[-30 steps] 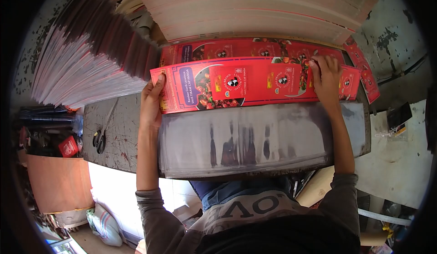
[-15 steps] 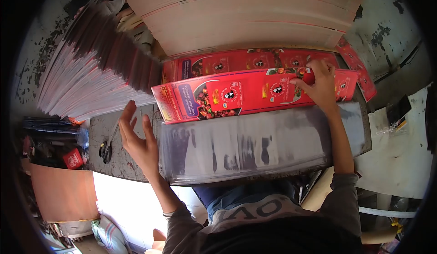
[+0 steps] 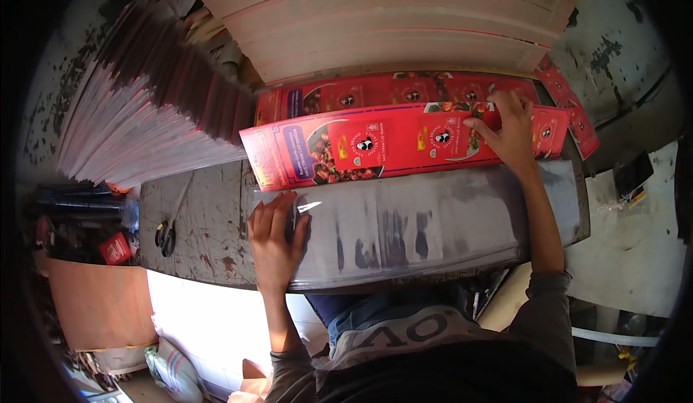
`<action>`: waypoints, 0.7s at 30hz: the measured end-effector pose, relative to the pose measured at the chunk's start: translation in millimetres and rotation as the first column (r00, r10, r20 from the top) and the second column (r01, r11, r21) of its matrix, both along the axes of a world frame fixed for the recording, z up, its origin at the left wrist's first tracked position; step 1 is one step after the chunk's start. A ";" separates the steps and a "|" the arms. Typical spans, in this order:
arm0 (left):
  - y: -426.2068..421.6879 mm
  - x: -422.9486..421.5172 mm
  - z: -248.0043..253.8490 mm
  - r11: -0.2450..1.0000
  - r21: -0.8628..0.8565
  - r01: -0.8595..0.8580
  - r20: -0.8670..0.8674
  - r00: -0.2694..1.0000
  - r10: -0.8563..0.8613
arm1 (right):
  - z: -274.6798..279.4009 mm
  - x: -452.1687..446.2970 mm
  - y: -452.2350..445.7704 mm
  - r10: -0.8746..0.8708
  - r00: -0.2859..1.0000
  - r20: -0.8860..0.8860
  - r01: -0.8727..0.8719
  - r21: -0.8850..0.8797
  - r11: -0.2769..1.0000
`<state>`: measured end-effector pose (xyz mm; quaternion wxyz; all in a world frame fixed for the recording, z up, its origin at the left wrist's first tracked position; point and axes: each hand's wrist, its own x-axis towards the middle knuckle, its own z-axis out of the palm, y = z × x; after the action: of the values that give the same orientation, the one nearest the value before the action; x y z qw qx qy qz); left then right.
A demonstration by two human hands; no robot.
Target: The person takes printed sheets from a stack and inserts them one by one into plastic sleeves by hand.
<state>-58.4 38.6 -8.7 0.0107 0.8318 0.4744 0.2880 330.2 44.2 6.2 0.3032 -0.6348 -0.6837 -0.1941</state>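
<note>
My right hand (image 3: 511,130) grips the upper edge of a long red printed packaging sheet (image 3: 404,146), thumb on its printed face. The sheet shows panda logos and food pictures. Its lower edge lies along the back of a stack of clear plastic sheets (image 3: 462,222) in front of me. My left hand (image 3: 278,240) rests on the left end of that stack, thumb apart from the fingers, fingertips at the far left corner. A bright glint shows on the plastic beside it. Behind the held sheet lies another red printed sheet (image 3: 346,100).
A tall stack of card sheets (image 3: 404,27) stands at the back. Left of it, many covered sheets (image 3: 137,125) lean fanned out. Black-handled scissors (image 3: 166,237) lie on the worn table (image 3: 206,219). Red printed pieces (image 3: 570,107) lie at the right edge.
My left hand has come right and down from the air onto the left end of the plastic stack. My right hand keeps its grip on the red sheet, which has shifted only slightly.
</note>
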 end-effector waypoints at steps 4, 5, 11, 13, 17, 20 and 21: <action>-3.8 -0.5 -0.3 0.997 0.075 -0.027 -0.005 1.000 0.028 | 1.8 -2.3 0.1 0.008 1.000 -0.012 -0.008 0.009 1.000; -4.3 -1.1 -1.5 0.995 0.096 -0.011 -0.017 1.000 0.013 | 2.8 -3.0 -0.4 0.016 0.999 -0.032 -0.015 0.011 1.000; -6.6 -1.3 1.1 0.988 0.145 0.045 -0.003 0.999 -0.045 | 9.8 7.0 -3.9 0.048 0.992 -0.119 -0.035 0.107 0.994; -7.5 -1.8 0.4 0.988 0.150 0.043 0.042 0.998 -0.049 | 20.9 10.0 -6.5 0.027 0.992 -0.122 -0.012 0.120 0.993; -8.7 -4.7 -0.3 0.988 0.132 0.076 0.064 0.994 -0.085 | 43.9 8.8 -9.0 0.018 0.993 -0.115 -0.001 0.148 0.989; -8.8 -5.8 -1.6 0.985 0.137 0.101 0.041 0.993 -0.107 | 66.7 -7.3 -10.5 0.088 0.991 -0.104 -0.073 0.137 0.988; -8.3 -6.2 -2.1 0.983 0.141 0.114 0.033 0.992 -0.120 | 73.4 -16.6 -10.2 0.139 0.984 -0.111 -0.127 0.107 0.986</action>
<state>-64.6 30.3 -10.8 -0.0206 0.8508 0.4031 0.3365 313.6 34.0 79.6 0.3867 -0.5823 -0.6948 -0.1692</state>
